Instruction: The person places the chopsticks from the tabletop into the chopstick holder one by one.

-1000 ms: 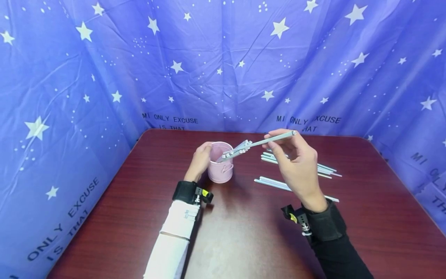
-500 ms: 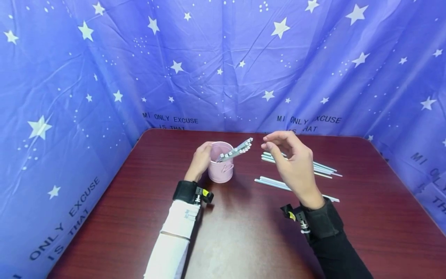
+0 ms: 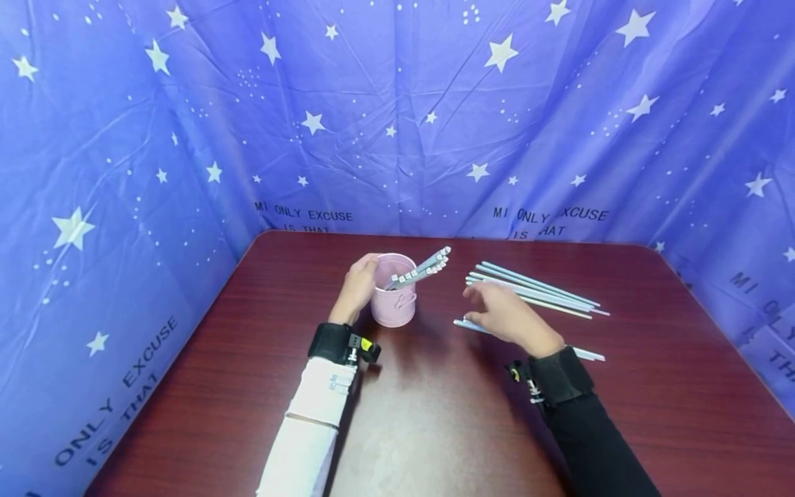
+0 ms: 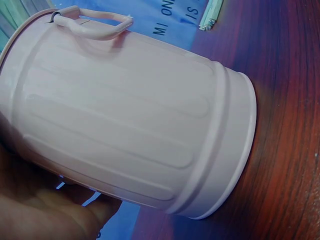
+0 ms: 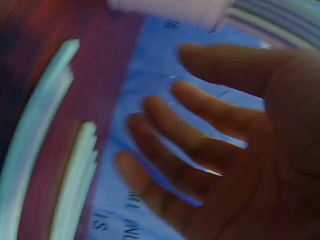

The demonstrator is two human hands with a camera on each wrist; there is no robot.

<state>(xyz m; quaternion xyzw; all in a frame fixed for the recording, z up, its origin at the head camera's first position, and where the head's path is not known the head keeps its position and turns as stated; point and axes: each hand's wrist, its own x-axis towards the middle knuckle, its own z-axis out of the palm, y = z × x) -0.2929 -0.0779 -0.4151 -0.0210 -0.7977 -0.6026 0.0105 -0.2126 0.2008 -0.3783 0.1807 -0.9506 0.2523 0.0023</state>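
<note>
A small pink metal bucket point(image 3: 391, 310) with a side handle stands upright left of the table's middle. My left hand point(image 3: 355, 290) holds it by its left side; in the left wrist view the fingers reach behind its wall. Several thin pale sticks point(image 3: 427, 268) lean in the bucket, their square ends sticking out over the right rim. To the right, my right hand point(image 3: 512, 317) hangs above loose sticks with nothing in its fingers, which are spread and slightly bent in the right wrist view point(image 5: 200, 140). It partly hides the nearer group of sticks point(image 3: 589, 355).
Behind the right hand, a farther group of several pale sticks point(image 3: 546, 293) lies on the dark red table point(image 3: 428, 428). A blue curtain point(image 3: 397, 124) with white stars hangs around the table's back and sides.
My right hand let go of a stick, which now leans in the bucket with the others. It then moved down towards the loose sticks. The left hand and bucket stayed put.
</note>
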